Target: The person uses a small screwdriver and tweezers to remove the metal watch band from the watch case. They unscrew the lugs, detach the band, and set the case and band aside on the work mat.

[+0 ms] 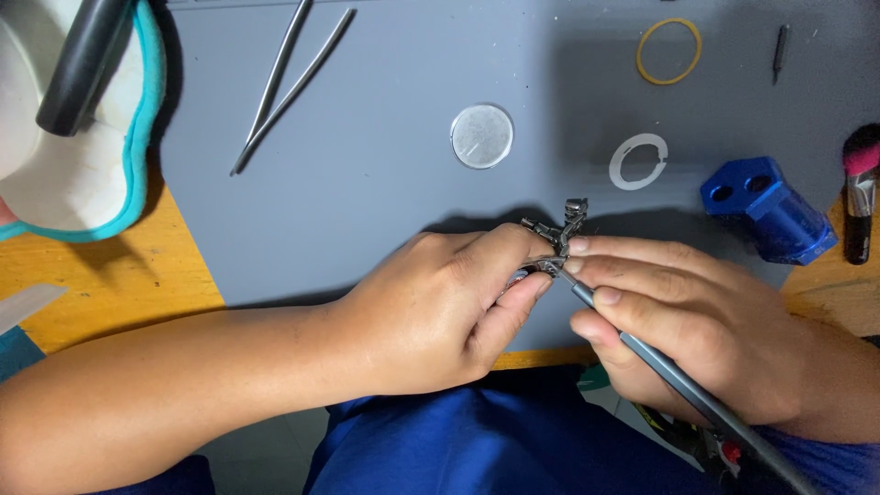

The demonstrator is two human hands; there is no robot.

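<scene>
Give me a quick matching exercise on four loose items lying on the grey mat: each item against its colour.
Items:
1. rubber band
2. flat ring
3. block with two holes
4. round disc

Colours:
A. blue
B. silvery and clear-looking
C. yellow
D. white

Pairs: 1-C, 2-D, 3-A, 4-B.

All four lie on the grey mat beyond the hands; the left hand holds a small metal part while the right hand works a thin grey tool against it.
</scene>
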